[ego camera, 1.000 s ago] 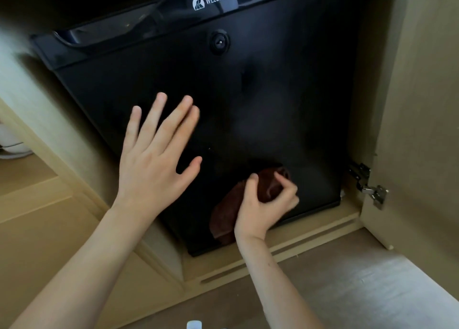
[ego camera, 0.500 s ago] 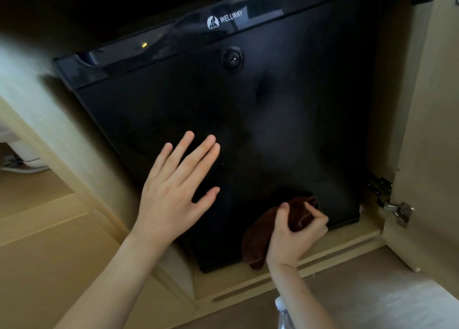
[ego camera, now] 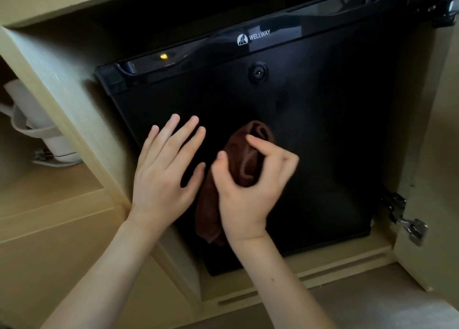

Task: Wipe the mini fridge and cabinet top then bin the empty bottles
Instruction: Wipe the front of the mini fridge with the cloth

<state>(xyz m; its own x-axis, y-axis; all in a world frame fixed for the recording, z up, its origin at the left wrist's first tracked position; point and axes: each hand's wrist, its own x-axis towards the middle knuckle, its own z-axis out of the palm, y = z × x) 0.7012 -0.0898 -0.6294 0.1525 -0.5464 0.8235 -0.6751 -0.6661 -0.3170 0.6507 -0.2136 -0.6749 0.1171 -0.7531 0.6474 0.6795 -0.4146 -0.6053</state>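
Note:
A black mini fridge with a WELLWAY logo and a round lock sits inside a light wooden cabinet. My right hand grips a bunched brown cloth and presses it against the middle of the fridge door. My left hand lies flat on the door just left of the cloth, fingers spread and holding nothing. No bottle shows in the view.
The cabinet door stands open at the right, with metal hinges on its inner edge. A white kettle stands in the compartment to the left. The wooden cabinet frame runs under the fridge.
My right hand has carried the cloth up from the door's lower edge to its middle, close beside my left hand. The view has tilted upward.

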